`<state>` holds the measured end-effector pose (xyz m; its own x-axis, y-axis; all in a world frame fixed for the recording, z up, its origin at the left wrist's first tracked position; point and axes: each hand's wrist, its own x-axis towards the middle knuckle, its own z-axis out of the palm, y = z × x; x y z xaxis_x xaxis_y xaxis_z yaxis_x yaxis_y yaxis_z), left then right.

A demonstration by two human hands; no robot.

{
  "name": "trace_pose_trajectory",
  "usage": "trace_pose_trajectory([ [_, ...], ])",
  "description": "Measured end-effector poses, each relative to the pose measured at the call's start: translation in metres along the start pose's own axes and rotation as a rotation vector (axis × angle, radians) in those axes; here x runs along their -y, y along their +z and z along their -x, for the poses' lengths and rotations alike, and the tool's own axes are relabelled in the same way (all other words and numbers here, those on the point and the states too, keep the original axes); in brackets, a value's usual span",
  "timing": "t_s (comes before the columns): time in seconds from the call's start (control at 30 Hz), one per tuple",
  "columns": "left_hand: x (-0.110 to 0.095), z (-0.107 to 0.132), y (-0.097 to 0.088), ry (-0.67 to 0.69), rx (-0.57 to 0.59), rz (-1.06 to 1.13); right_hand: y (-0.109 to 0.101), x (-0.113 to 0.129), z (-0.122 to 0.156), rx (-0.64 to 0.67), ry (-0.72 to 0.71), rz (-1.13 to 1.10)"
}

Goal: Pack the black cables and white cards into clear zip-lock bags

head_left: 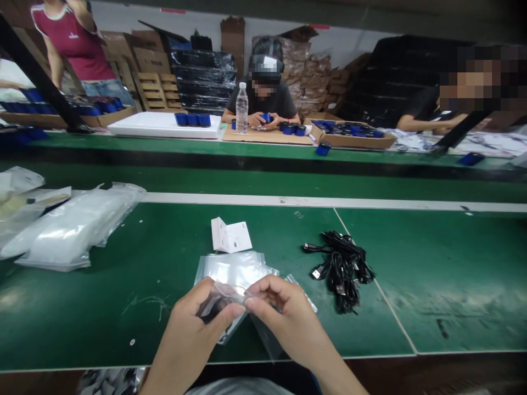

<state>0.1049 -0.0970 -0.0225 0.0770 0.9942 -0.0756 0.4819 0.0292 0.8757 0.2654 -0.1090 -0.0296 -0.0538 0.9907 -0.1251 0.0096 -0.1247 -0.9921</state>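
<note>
1. While the left hand (201, 329) and the right hand (284, 321) meet low in the middle of the frame, both pinch a small clear plastic bag (228, 292) in a narrow grip between thumbs and fingers. A dark object (212, 310), too blurred to name, shows through the plastic beside the left hand.
2. Just under the hands, a stack of clear bags (230, 271) lies on the green workbench (94, 323).
3. Above that stack sits a folded white card (230, 237). To its right lies a tangled bundle of black USB cables (341, 269).
4. At the left edge, bulging white plastic packs (69, 230) lie heaped.
5. Across a second green bench (263, 170), a seated co-worker (263, 101) holds a blue cylinder (265, 117) behind a water bottle (242, 108). A cardboard tray (349, 138) sits to the right.
6. At the upper left stands a person in a red top (74, 44), with wooden pallets (156, 90) further back.
</note>
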Motion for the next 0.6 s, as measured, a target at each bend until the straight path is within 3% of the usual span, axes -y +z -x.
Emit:
trace_pose_trajectory([
  [0.13, -0.0004, 0.001, 0.0001, 0.008, -0.022, 0.163, -0.0018, 0.0033, -0.0004, -0.069, -0.066, 0.107],
  [0.3, 0.005, -0.0023, -0.0027, 0.005, -0.064, 0.268, -0.0055, 0.005, -0.0008, -0.059, -0.118, 0.136],
  [0.6, 0.0042, -0.0007, 0.0022, 0.079, -0.167, 0.222, -0.0058, 0.0034, 0.0005, -0.037, -0.192, 0.203],
])
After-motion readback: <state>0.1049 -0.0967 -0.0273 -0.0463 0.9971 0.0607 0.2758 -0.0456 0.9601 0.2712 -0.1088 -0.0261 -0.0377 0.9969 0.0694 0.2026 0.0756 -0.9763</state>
